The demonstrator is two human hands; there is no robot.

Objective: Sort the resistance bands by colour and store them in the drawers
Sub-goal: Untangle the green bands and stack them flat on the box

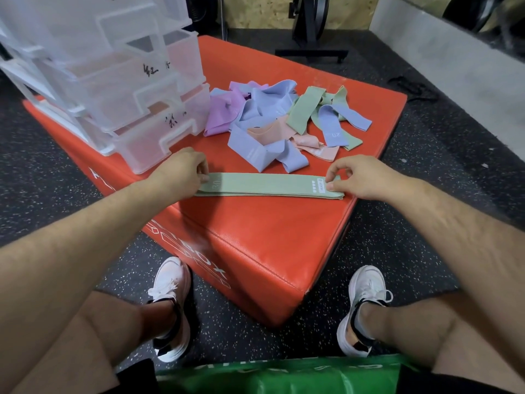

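Looking down from the head camera, a person is sitting in front of a red padded box (255, 237) on a black speckled floor (426, 137). A long green band (267, 185) is lying flat and straight along the near part of the box top. The left hand (184, 170) is pinching the left end of this green band, by the number printed on it. The right hand (358, 177) is pinching the right end, just beside a small white label (321, 185). Both hands are grasping the band with curled fingers.

Behind the green band, a messy pile of bands (272, 120) is lying in the middle of the box top. Pink-purple bands (221, 115) are sitting at the left of the pile. Light blue bands (270, 103) are lying in the middle. Peach bands (326, 152) are poking out near the front, and more green bands (305, 109) are lying at the right. They are crossing over each other.

A clear plastic set of drawers (113, 81) is standing on the left part of the box, just beside the pile. Its drawers are sticking out like steps, and black writing is showing on the fronts. The lowest drawer (159, 140) is sitting close to the left hand.

Two white shoes (170, 280) are resting on the floor near the box. Something shiny green (284, 376) is showing at the bottom edge.
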